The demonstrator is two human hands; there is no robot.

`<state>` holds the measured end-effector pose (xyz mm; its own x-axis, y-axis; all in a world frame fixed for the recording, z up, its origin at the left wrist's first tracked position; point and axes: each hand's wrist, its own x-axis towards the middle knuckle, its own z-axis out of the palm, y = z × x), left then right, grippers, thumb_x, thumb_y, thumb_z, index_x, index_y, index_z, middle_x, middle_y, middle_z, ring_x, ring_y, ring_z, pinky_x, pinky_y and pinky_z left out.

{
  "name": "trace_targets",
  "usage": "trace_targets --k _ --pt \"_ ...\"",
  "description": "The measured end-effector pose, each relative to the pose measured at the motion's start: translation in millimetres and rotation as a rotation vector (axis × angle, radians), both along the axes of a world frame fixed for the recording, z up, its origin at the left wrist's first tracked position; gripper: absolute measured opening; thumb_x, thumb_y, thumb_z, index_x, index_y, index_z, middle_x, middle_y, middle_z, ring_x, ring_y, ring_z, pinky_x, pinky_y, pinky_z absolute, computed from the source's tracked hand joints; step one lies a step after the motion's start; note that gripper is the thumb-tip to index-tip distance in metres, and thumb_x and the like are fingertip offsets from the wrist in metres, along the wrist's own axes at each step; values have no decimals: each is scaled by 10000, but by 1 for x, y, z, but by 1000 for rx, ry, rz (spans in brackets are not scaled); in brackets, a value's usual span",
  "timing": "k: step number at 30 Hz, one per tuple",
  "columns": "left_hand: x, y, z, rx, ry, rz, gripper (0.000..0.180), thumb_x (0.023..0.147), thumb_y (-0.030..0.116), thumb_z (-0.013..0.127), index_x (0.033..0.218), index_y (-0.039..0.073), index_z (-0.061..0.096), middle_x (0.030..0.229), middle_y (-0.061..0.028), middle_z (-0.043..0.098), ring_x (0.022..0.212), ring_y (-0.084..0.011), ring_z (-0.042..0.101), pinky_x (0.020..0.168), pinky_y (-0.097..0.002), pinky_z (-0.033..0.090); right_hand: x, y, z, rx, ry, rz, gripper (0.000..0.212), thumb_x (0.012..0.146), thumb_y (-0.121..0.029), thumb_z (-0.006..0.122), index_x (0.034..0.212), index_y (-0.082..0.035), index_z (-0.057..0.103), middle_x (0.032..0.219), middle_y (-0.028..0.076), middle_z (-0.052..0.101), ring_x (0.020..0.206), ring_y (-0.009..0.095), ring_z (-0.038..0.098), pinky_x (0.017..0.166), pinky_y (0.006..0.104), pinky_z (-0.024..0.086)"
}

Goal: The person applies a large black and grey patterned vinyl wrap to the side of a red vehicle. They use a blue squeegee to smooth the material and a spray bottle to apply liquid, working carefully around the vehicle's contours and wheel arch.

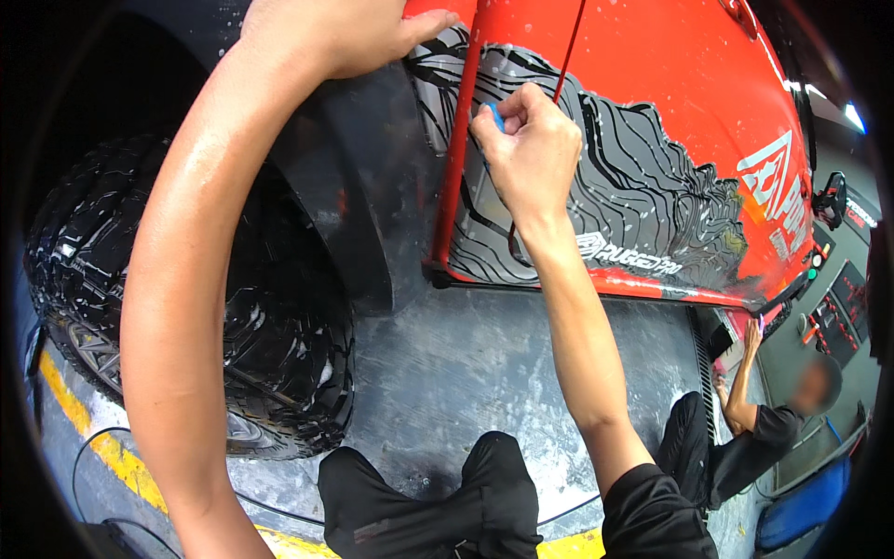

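The right hand's fingers [520, 104] are drawn close together, thumb and fingertips pinching a small blue piece [496, 118] at one o'clock from the middle of the view. It sits over the grey-and-black contour-line decal [633, 177] on a wet red vehicle panel [643, 56], next to the panel's upright red edge [456, 158]; whether it touches the surface is hard to tell, since the right hand [535, 154] covers that spot. Toward half past eleven, the left hand [358, 37] reaches up with its thumb pointing toward three o'clock near the red bodywork; its other fingers are out of sight, so I cannot tell how they stand. Its long forearm [182, 279] cuts across the nine o'clock side, blocking part of a suds-flecked black tyre [289, 373]. A dark wheel-arch panel [358, 186] fills the gap at ten o'clock. The wearer's black-trousered knees [358, 484] cover the floor [419, 363] around six. At four o'clock a co-worker in black [759, 447] has a raised hand by the panel's lower edge, above a blue seat [805, 503]. A yellow floor stripe [112, 456] and dark cable [79, 466] lie toward eight.
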<state>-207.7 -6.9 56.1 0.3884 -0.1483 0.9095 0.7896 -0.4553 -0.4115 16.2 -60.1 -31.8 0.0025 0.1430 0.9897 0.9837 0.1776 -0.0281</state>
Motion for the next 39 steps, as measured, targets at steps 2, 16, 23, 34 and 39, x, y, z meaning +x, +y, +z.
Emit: trace_targets --k 2,16,23,34,39 --pt "-3 -7 -2 -58 12 -16 700 1037 463 665 1607 73 550 1748 -122 445 1681 -274 295 1389 -485 210 2 -2 -7 -22 20 -13 221 849 -170 837 851 -23 671 763 137 699 698 334 710 647 458 551" --pt "6 25 3 63 2 -92 714 1024 467 669 1598 58 556 1736 -132 454 1678 -295 285 1390 -475 201 9 -20 -4 -95 -113 -50 198 888 -207 828 883 -54 702 810 116 691 748 322 727 650 451 565" --pt "-3 1 -3 -29 8 -66 693 1015 441 696 1578 55 577 1728 -135 467 1670 -290 308 1387 -476 214 3 6 -24 -41 -373 -219 181 934 -235 840 950 -94 727 918 80 669 735 321 722 614 452 560" --pt "-4 1 -3 -40 34 -115 680 1007 421 691 1565 47 581 1706 -139 488 1656 -304 327 1379 -479 226 15 12 5 86 -554 -231 128 905 -184 821 998 -123 760 910 41 620 812 247 698 652 399 587" --pt "-6 8 -2 21 9 -73 676 1012 427 677 1565 50 582 1704 -137 491 1651 -294 337 1384 -478 213 45 -16 -23 36 -472 -45 183 913 -198 889 1062 -116 817 827 51 650 641 229 663 561 357 533"
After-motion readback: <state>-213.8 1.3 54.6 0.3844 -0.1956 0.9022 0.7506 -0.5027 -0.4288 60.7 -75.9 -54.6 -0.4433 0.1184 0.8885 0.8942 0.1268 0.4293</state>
